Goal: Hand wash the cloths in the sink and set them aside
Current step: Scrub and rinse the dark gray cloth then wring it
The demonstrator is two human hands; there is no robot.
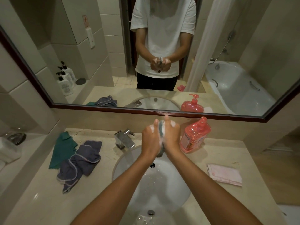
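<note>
1. Mirror point(162, 54) spans the wall above the counter; its reflection shows both of the person's hands bunched together around a cloth.
2. Countertop point(40, 200), pale stone, holds everything else.
3. Sink point(162, 189), white oval basin, wet with droplets, drain at the near end. Faucet point(124, 140) stands at its far left rim; no water visibly running.
4. Purple cloth point(81, 163) lies crumpled on the counter left of the sink, overlapping a green cloth point(62, 150). Cannot tell whether they are washed or waiting.
5. Pink cloth point(224, 174) lies folded flat, right of the sink, well apart from the others.
6. Red soap bottle point(194, 135) stands just beside the right hand, pump top.
7. Left hand point(150, 140) and right hand point(172, 137), both foamy, press palm to palm over the basin's far end.
8. Grey cloth point(161, 132) is sandwiched between the palms, fingers lying fairly straight along it rather than curled tight. Judgement: soaked and lathered, it should be limp, light and slippery; best gathered into a bunch and squeezed whole, not pinched by a corner.
</note>
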